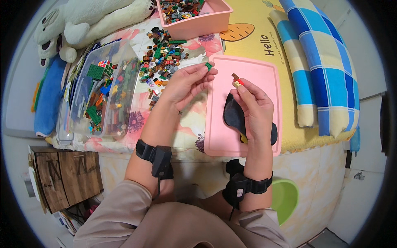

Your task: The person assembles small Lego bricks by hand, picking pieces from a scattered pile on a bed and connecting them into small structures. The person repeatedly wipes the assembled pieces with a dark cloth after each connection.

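Observation:
My left hand (191, 80) is raised at the left edge of a pink lid (215, 124), its fingers pinching a small green toy brick (209, 65). Over the lid, my right hand (257, 105) grips a few small joined toy bricks (237, 81), coloured brown, red and pale yellow. The two held pieces are apart from each other. Beneath my right hand a black cloth item (232, 113) lies on the lid, partly hidden by the hand and wrist. Left of my left hand, loose mixed bricks (165, 56) are spread over the flowered cloth.
A pink bin (198, 29) full of bricks stands at the far side. At left is a clear plastic box (109, 89) with bricks and a puzzle cube (106, 66). White plush toys (89, 27) lie beyond it. Checked pillows (320, 66) border the right; a green basin (286, 200) sits below.

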Demonstrator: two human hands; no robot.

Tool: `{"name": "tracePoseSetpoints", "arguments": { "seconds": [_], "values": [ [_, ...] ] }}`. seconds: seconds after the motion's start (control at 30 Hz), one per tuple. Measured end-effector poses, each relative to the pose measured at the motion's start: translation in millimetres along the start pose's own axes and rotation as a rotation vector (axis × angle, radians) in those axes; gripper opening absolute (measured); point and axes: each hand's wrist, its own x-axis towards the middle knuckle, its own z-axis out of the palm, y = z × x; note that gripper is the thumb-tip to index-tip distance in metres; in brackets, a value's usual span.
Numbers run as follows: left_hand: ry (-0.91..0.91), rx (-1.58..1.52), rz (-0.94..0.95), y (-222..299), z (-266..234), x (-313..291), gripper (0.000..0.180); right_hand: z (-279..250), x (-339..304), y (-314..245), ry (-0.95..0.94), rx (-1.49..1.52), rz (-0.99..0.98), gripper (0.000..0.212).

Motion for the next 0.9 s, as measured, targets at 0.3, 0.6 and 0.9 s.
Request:
{"name": "tracePoseSetpoints", "arguments": {
  "seconds": [0.3,0.6,0.9],
  "values": [
    [-0.098,-0.081,-0.045,-1.3,8.7,-17.7,0.039,5.9,-3.7,0.2,-0.069,-0.023,0.005,0.030],
    [0.024,0.309,0.175,-1.6,19.2,-27.4,0.034,8.2,-3.9,3.1,-0.088,-0.033,-0.020,0.028],
    [0.019,0.250,0.197,-2.0,30.4,-35.4,0.027,8.3,-4.2,4.8,-0.043,-0.067,-0.037,0.024]
  ]
}}
